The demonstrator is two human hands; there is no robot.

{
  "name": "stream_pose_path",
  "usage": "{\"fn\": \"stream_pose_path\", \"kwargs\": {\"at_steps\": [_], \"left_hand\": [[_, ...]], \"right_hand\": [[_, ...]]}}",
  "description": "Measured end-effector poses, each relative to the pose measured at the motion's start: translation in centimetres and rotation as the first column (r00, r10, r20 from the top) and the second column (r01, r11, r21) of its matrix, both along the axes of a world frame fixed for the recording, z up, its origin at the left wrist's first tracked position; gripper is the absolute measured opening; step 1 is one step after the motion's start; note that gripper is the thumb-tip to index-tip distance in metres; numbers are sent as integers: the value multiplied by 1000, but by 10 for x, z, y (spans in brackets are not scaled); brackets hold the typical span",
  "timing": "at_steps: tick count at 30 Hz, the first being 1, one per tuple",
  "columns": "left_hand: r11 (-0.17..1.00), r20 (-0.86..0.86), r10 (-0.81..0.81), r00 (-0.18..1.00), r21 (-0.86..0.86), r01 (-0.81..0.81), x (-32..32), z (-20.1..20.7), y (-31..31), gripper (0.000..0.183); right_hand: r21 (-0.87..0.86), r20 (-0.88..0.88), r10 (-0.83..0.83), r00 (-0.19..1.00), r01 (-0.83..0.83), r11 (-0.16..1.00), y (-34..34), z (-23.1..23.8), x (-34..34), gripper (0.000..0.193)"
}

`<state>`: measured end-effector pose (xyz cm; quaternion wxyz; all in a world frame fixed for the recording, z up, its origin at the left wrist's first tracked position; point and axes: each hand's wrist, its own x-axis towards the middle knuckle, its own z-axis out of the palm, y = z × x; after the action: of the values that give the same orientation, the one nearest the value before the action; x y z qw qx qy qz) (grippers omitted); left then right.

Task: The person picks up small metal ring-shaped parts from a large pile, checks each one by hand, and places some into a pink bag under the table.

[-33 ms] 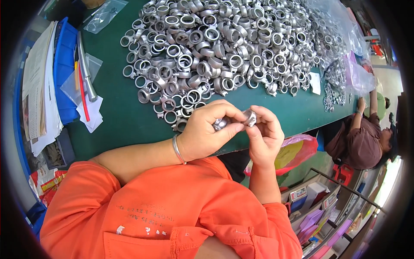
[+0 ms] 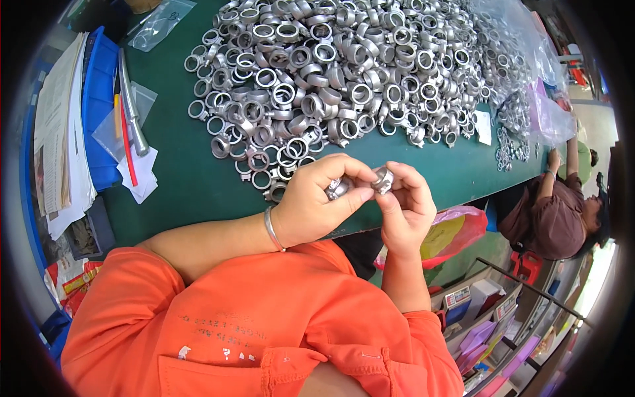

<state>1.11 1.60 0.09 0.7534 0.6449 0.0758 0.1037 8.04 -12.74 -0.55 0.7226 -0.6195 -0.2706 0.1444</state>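
My left hand (image 2: 321, 198) is closed around a silver-grey metal ring (image 2: 337, 188), partly hidden by its curled fingers. A second metal ring (image 2: 382, 180) is pinched by the thumb and forefinger of my right hand (image 2: 409, 208). The fingertips of my left hand touch or nearly touch that second ring. Both hands are raised close together over the table's near edge. Just beyond them spreads a large heap of similar metal rings (image 2: 331, 86), many with a small lug on the side.
The heap lies on a green tabletop (image 2: 165, 212). At left stand a blue tray (image 2: 100, 132), stacked papers (image 2: 63, 132), a red pen (image 2: 127, 145) and a metal rod (image 2: 132, 106). Plastic bags (image 2: 552, 109) lie far right, near another person (image 2: 552, 218). A pink bag (image 2: 463, 221) hangs below the edge.
The ring in my right fingertips has turned slightly. My hands have otherwise hardly moved.
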Motion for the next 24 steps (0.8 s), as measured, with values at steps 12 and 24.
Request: {"fn": "stream_pose_path", "kwargs": {"at_steps": [12,24], "left_hand": [[998,46,-34,998,-48,37,2,-4,2,13],[839,-197,-377,905,-486,244,1,-1,2,9]], "right_hand": [[-117,578,-207,790,331,936,-3,9,-6,28],[-440,520,62,852,205,874,47,-6,36,19]]}}
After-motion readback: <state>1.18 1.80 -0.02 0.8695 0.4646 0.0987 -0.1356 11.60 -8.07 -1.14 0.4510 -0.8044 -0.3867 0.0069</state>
